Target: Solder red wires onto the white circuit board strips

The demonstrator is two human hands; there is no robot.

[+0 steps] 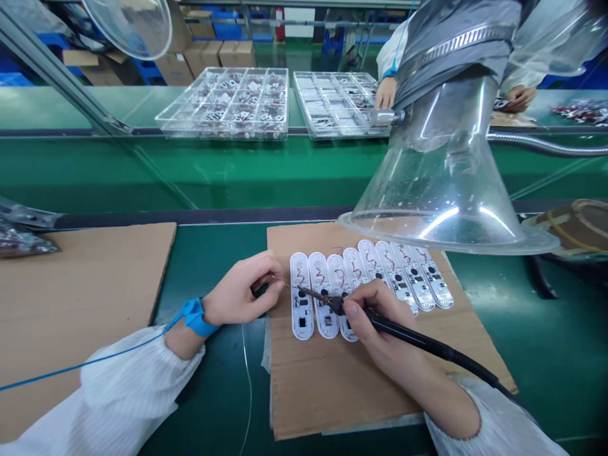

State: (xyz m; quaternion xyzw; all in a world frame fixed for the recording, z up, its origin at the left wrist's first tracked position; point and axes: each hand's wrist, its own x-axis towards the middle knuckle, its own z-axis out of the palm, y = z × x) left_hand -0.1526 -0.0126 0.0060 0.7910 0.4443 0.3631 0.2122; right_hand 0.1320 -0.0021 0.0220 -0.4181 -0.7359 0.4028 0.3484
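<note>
Here's the right hand (387, 332), pinching a black soldering iron (408, 334), tip reaching left to meet the thin solder wire (279, 281) held in the left hand's (240, 292) fingertips, right above the leftmost of eight white oblong circuit boards (394, 278), fanned side by side on a cardboard sheet (332, 392), red wires showing!

Cardboard sheet (323, 392) on green workbench (536, 354), white plastic housings (375, 263) atop
</note>
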